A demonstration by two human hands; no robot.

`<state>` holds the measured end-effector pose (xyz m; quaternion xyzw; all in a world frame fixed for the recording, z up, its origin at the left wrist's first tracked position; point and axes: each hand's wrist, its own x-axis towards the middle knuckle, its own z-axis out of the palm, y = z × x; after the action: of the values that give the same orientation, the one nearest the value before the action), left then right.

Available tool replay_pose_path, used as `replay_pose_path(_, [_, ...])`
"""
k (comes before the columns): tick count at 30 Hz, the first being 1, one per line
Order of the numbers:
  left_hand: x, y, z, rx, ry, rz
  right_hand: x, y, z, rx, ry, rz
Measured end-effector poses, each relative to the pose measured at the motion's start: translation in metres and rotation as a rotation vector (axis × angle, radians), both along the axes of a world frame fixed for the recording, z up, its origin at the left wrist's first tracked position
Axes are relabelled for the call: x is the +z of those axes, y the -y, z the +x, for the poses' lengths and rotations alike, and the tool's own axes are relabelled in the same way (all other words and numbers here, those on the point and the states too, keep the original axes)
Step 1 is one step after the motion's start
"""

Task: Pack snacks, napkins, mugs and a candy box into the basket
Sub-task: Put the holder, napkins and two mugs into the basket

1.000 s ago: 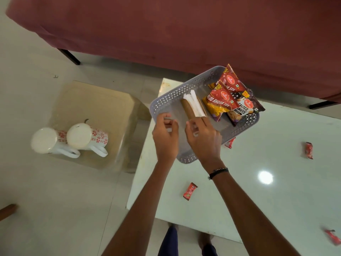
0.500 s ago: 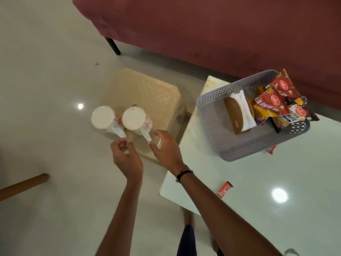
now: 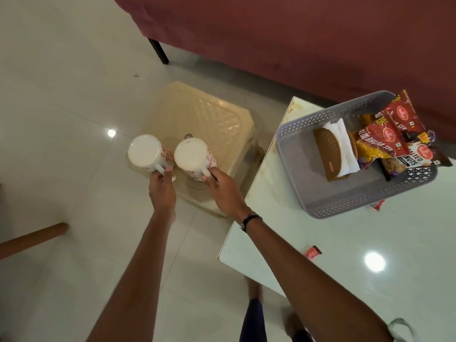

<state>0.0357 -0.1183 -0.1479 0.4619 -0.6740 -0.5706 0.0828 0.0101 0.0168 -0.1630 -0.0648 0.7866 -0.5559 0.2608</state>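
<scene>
Two white mugs with red flower prints stand side by side on a cream plastic stool [image 3: 209, 114] at the centre of the frame. The left hand [image 3: 161, 191] curls its fingers round the handle of the left mug [image 3: 146, 152]; the right hand [image 3: 223, 191] grips the handle of the right mug [image 3: 191, 155]. At the right, one grey basket [image 3: 293, 154] sits on the white counter [image 3: 345, 267], holding one brown candy box [image 3: 327, 150], a stack of white napkins [image 3: 344, 141] and several snack packets [image 3: 385, 137] whose exact count I cannot tell. One small red sachet [image 3: 313, 252] lies on the counter at lower right.
</scene>
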Motion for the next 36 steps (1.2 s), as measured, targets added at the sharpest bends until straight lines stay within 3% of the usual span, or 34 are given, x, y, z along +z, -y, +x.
replay_pose_path(8, [0.001, -0.008, 0.006, -0.063, -0.167, 0.108, 0.025, -0.05, 0.019, -0.081, 0.033, -0.025])
replay_pose_path(18, [0.047, -0.16, -0.018, -0.39, -0.321, 0.318, 0.064, -0.189, 0.061, -0.429, -0.133, 0.068])
replay_pose_path(24, [0.026, -0.238, -0.05, -0.521, -0.251, 0.318, 0.062, -0.254, 0.046, -0.546, -0.094, 0.141])
replay_pose_path(32, [-0.01, -0.279, -0.065, -0.42, -0.054, 0.193, 0.046, -0.283, 0.049, -0.551, -0.047, 0.122])
replay_pose_path(36, [-0.009, -0.292, -0.072, -0.478, 0.005, 0.069, 0.039, -0.285, 0.049, -0.529, -0.048, 0.119])
